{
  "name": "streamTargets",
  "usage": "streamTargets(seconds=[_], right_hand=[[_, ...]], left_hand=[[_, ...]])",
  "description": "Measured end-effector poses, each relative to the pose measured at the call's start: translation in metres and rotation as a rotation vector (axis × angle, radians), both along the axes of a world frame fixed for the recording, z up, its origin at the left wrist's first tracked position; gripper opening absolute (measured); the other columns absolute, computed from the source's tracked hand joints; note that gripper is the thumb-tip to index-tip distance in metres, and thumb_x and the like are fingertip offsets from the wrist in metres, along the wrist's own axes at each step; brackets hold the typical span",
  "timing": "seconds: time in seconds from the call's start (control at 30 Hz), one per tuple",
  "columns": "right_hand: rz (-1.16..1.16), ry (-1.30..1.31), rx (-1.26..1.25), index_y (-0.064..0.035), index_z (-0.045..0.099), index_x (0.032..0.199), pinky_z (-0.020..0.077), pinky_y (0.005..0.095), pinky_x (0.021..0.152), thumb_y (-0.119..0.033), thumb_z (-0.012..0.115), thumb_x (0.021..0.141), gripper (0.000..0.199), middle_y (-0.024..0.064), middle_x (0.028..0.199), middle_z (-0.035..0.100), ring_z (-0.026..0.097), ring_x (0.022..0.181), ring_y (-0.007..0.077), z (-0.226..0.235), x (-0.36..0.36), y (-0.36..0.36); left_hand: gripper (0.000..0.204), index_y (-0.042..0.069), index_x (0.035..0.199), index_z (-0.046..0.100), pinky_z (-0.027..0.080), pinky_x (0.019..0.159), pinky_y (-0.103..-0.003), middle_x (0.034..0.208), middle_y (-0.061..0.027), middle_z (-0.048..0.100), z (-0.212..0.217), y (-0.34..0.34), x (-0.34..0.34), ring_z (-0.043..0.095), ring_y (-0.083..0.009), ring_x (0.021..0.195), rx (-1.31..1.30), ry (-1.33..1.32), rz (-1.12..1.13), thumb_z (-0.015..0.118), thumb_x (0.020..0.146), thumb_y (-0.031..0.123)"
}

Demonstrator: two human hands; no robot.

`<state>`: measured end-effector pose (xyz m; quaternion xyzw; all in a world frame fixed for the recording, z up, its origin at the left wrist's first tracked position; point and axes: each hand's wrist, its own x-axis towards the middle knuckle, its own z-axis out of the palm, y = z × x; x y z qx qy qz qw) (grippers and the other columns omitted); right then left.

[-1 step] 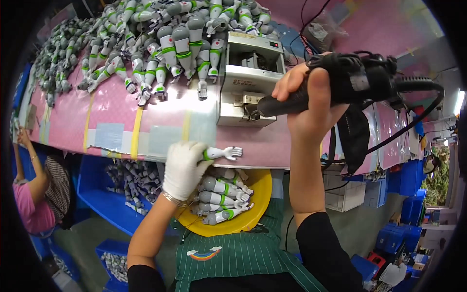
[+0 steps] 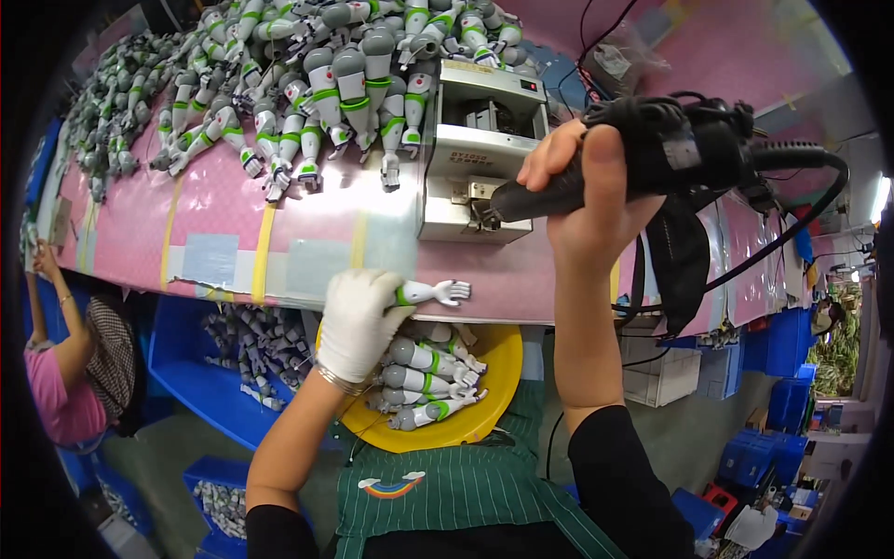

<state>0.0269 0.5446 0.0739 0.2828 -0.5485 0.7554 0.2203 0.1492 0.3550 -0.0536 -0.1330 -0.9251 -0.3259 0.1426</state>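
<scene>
A long workbench surfaced in glossy pink sheeting spans the view, crossed by narrow yellow tape strips, bearing a pale blue rectangular patch and reflecting bright glare. Below its right portion, a white open-topped plastic crate stands on a dull grey-green floor. Farther right: stacked blue plastic crates, a bright opening showing green foliage and, above it, a glowing white tubular lamp.

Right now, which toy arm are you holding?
The toy arm in the gloved left hand, by the table's front edge, its fingers pointing right; the others nearby lie heaped on the table or in containers like the yellow bowl.
</scene>
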Motion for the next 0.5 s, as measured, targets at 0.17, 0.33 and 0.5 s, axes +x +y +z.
streamTargets(seconds=[0.17, 0.33, 0.5], right_hand=[[-0.057, -0.194, 0.138, 0.0017, 0.055, 0.098, 0.0446, 0.028, 0.048, -0.002, 0.064, 0.089, 0.012, 0.0055, 0.064, 0.056, 0.056, 0.05, 0.0145, -0.022, -0.005, -0.022], [-0.07, -0.089, 0.125, 0.0012, 0.055, 0.099, 0.0468, 0.0288, 0.049, -0.007, 0.063, 0.092, 0.014, 0.0072, 0.064, 0.057, 0.056, 0.049, 0.016, -0.03, 0.007, -0.013], [-0.121, -0.025, -0.045, 0.0032, 0.053, 0.094, 0.0482, 0.0312, 0.049, -0.011, 0.059, 0.095, 0.015, 0.0098, 0.063, 0.055, 0.055, 0.049, 0.0177, -0.011, -0.001, -0.01]], left_hand=[[0.035, 0.009, 0.096, 0.062, 0.044, 0.075, -0.045, 0.088, -0.0082, 0.061, -0.001, 0.02, -0.012, 0.058, -0.0316, 0.084, 0.053, 0.011, -0.029, 0.079, 0.067, 0.014], [0.038, 0.008, 0.099, 0.064, 0.045, 0.079, -0.043, 0.092, -0.0086, 0.063, -0.002, 0.033, -0.014, 0.058, -0.0316, 0.089, 0.062, 0.026, -0.017, 0.081, 0.065, 0.014], [0.042, 0.008, 0.102, 0.065, 0.045, 0.082, -0.043, 0.097, -0.0087, 0.064, 0.0, 0.036, -0.013, 0.059, -0.0315, 0.091, 0.047, -0.008, -0.02, 0.082, 0.064, 0.012]])
